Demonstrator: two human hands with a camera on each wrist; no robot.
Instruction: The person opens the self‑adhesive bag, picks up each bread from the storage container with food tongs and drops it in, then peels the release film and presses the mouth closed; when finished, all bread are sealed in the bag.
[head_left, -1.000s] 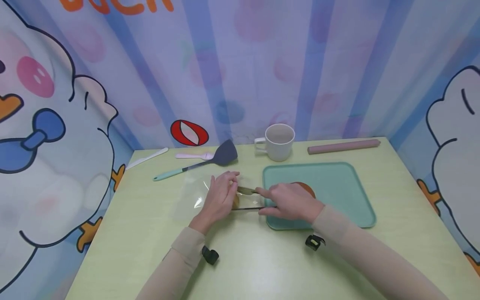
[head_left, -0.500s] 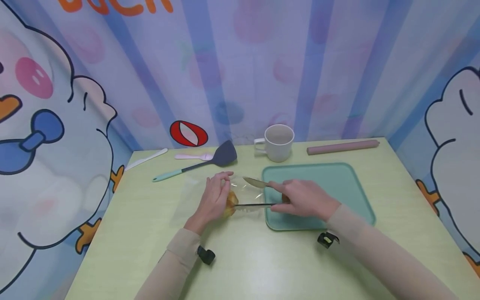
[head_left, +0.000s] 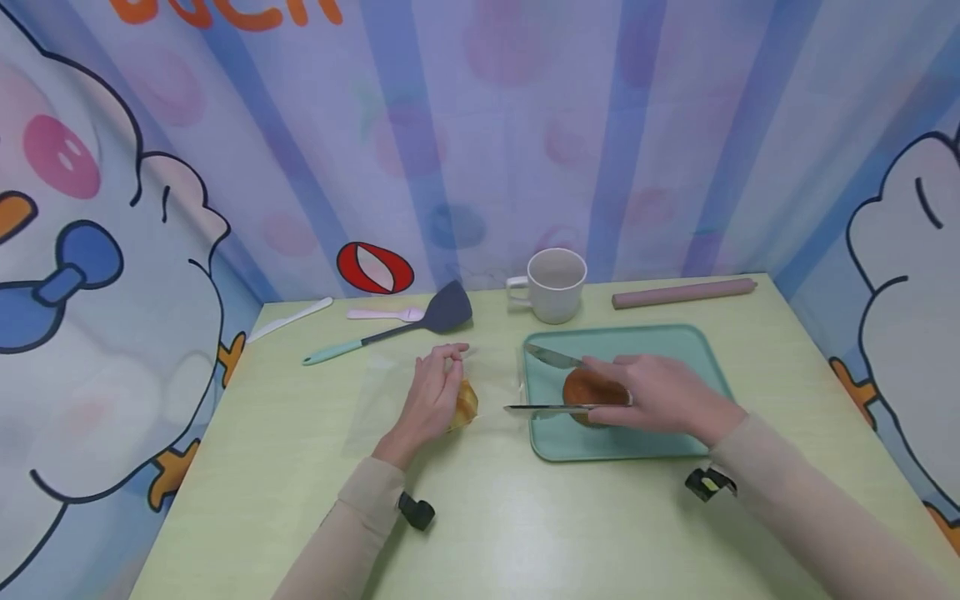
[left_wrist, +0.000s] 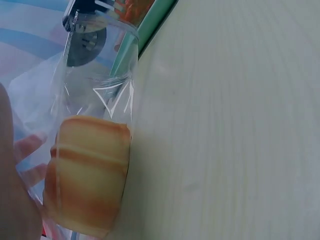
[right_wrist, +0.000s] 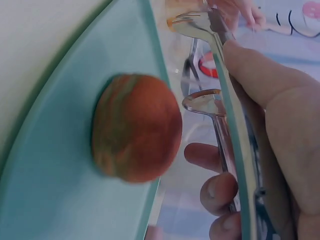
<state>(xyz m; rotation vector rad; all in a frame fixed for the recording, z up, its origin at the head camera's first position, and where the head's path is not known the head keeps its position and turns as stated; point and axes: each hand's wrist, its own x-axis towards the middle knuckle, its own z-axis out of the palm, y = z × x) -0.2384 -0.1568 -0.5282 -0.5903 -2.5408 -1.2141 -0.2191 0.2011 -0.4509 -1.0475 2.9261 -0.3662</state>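
My left hand (head_left: 429,396) grips a clear plastic bag (left_wrist: 100,95) with a golden bread piece (left_wrist: 90,170) in it. The bag's mouth faces right, toward the tray. In the head view, part of the bread (head_left: 467,404) shows beside the fingers. My right hand (head_left: 648,392) holds metal tongs (head_left: 553,357), their two arms spread apart with nothing between the tips. One tip is fork-shaped, as the right wrist view shows. Under the tongs, a round brown bun (right_wrist: 145,130) sits on the green tray (head_left: 675,342).
Behind the tray stand a white mug (head_left: 557,285) and a pink rolling pin (head_left: 684,293). A dark-headed spatula (head_left: 448,308), a pink fork (head_left: 386,314) and a white plastic knife (head_left: 291,319) lie at the back left. A printed curtain (head_left: 510,150) rises behind the table.
The right hand has drawn the tongs rightward, away from the bag, until they are over the bun. Their arms have spread. The left hand stays at the bag, with the bread now more visible.
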